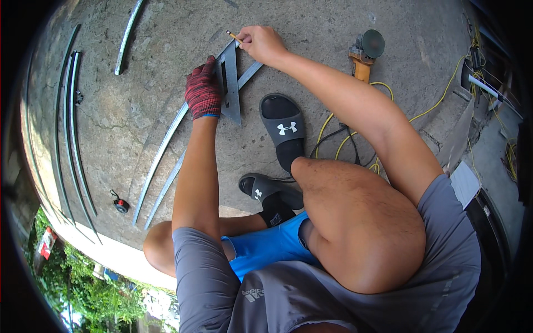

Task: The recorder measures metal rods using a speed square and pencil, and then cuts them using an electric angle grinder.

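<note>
My left hand (203,91), in a red and black knit glove, grips a grey metal set square (234,91) against a long, thin metal strip (161,145). Its fingertips are partly hidden behind the square. My bare right hand (263,44) pinches a yellow pencil (231,35), held close to the square's upper corner and the strip's far end. A second metal strip (251,73) passes under the square at a slant, and its lower part runs alongside the first. Both strips stretch back toward my left knee.
Several long metal strips (71,116) lie at the left, with a shorter metal piece (127,39) farther away. A tape measure (120,206) sits near them. On the right rests a yellow angle grinder (362,65); a yellow cord (427,114) winds over the concrete floor. My sandalled feet (283,119) are close by.
</note>
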Demonstrator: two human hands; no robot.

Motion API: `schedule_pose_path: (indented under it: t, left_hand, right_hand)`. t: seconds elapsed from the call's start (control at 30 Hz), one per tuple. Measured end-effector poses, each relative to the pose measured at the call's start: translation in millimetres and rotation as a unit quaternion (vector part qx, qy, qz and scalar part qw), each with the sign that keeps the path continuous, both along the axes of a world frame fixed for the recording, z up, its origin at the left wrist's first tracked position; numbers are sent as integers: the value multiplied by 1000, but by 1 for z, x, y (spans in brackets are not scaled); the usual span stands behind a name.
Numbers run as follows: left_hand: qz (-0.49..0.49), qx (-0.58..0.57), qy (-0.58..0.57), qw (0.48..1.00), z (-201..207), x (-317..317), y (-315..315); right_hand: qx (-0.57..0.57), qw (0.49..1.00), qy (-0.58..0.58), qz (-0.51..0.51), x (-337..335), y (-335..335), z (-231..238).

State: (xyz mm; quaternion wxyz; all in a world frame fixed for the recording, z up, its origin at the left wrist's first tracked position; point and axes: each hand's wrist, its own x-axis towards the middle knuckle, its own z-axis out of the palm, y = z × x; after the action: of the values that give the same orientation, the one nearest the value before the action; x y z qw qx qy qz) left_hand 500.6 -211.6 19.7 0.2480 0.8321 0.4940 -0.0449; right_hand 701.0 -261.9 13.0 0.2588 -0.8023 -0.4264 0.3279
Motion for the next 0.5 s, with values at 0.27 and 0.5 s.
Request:
schedule_pose_path:
  t: [0.27, 0.5]
  left_hand:
    - [4, -15, -4, 1000, 6, 0, -1]
    - [17, -18, 2, 1000, 8, 0, 0]
  right_hand:
    - [56, 992, 85, -78, 11, -3, 9]
    - [104, 990, 89, -35, 3, -9, 24]
